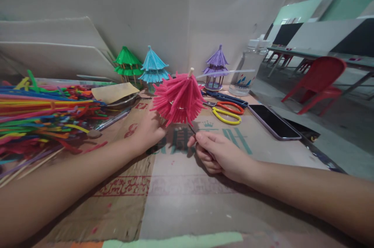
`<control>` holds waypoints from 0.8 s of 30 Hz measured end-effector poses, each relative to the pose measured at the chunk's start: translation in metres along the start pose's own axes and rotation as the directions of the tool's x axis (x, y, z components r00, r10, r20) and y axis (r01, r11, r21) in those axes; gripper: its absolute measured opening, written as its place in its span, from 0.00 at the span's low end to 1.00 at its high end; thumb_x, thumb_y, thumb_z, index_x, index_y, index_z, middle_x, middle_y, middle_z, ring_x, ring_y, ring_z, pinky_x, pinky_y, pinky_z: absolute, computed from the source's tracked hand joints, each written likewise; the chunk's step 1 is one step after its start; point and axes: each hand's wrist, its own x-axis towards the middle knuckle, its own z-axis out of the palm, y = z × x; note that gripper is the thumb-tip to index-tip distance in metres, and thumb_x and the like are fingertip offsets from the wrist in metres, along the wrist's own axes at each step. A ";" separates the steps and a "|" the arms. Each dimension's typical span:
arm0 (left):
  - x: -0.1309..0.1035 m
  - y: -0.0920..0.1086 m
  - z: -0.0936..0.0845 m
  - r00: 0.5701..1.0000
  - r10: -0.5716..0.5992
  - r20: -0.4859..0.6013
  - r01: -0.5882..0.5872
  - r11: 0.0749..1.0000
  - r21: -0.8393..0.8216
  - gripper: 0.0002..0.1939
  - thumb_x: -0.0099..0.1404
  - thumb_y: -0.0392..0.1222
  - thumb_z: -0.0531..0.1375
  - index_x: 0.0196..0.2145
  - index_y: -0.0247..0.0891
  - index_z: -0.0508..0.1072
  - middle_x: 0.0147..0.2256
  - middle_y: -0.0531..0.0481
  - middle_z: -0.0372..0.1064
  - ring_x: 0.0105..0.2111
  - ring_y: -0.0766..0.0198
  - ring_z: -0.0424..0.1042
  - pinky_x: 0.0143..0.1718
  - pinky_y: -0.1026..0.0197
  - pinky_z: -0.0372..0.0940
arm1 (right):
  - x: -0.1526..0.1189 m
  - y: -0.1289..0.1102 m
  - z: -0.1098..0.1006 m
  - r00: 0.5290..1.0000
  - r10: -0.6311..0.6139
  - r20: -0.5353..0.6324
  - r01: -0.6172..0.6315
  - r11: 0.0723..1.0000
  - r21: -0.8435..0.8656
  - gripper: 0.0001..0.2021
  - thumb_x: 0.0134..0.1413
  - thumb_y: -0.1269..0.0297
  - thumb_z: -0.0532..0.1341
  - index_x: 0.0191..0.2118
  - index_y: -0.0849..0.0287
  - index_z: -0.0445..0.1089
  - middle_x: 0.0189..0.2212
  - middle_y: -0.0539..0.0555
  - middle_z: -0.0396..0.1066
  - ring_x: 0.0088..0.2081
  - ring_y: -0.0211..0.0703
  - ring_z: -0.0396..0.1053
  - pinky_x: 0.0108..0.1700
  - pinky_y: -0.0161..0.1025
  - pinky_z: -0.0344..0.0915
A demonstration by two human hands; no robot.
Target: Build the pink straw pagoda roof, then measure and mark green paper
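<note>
A red-pink two-tiered pipe-cleaner roof (179, 98) with a pale stick tip at its top is raised over the cardboard, tilted a little. My left hand (153, 131) is behind and below its left side; its fingers are mostly hidden by the roof. To the lower right, my right hand (212, 150) is closed, thumb and index finger pinching a thin dark stick (192, 129) that reaches up toward the roof's underside. Behind stand similar small pavilions: green (127, 62), light blue (153, 65) and purple (216, 67).
Many coloured pipe cleaners (52, 115) lie at the left near a yellowish paper piece (115, 93). Scissors (228, 113), a dark blue tool (228, 98), a clear bottle (245, 67) and a phone (273, 121) are at the right. A red chair (317, 80) stands beyond.
</note>
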 end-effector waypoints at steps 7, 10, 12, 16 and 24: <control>0.000 -0.005 0.004 0.994 -0.092 -0.059 0.092 0.996 -0.006 0.09 0.67 0.45 0.59 0.39 0.36 0.75 0.38 0.44 0.74 0.42 0.53 0.72 0.48 0.49 0.69 | -0.002 0.001 -0.001 0.995 -0.095 -0.028 0.095 0.995 -0.012 0.19 0.58 0.45 0.61 0.37 0.59 0.65 0.15 0.39 0.50 0.15 0.26 0.40 0.15 0.26 0.38; -0.001 -0.005 0.003 0.991 -0.107 -0.077 0.110 0.993 0.038 0.09 0.68 0.44 0.58 0.35 0.37 0.73 0.39 0.43 0.74 0.43 0.52 0.72 0.49 0.48 0.68 | -0.002 0.002 -0.002 0.994 -0.107 -0.034 0.107 0.994 -0.015 0.19 0.58 0.45 0.61 0.37 0.59 0.64 0.16 0.39 0.51 0.15 0.26 0.40 0.15 0.27 0.38; -0.001 -0.005 0.003 0.990 -0.113 -0.082 0.117 0.992 0.052 0.08 0.68 0.44 0.58 0.36 0.37 0.73 0.40 0.43 0.74 0.44 0.52 0.71 0.50 0.47 0.68 | -0.002 0.002 -0.002 0.994 -0.102 -0.032 0.101 0.995 -0.017 0.19 0.59 0.45 0.60 0.37 0.59 0.64 0.16 0.39 0.51 0.14 0.26 0.40 0.15 0.27 0.38; -0.003 -0.005 0.002 0.996 -0.064 -0.065 0.066 0.997 0.036 0.09 0.68 0.45 0.58 0.41 0.38 0.74 0.40 0.44 0.75 0.45 0.52 0.72 0.52 0.48 0.68 | -0.001 0.002 -0.003 0.996 -0.092 -0.016 0.092 0.996 -0.017 0.19 0.59 0.45 0.60 0.37 0.58 0.64 0.15 0.39 0.51 0.14 0.26 0.39 0.14 0.27 0.38; -0.004 -0.005 -0.001 0.999 -0.002 0.034 0.001 0.999 0.038 0.14 0.65 0.36 0.56 0.47 0.39 0.74 0.41 0.45 0.76 0.46 0.51 0.73 0.51 0.48 0.69 | -0.001 0.002 -0.002 0.997 -0.069 0.018 0.069 0.997 -0.023 0.19 0.60 0.44 0.59 0.36 0.58 0.64 0.15 0.38 0.50 0.13 0.26 0.39 0.14 0.27 0.38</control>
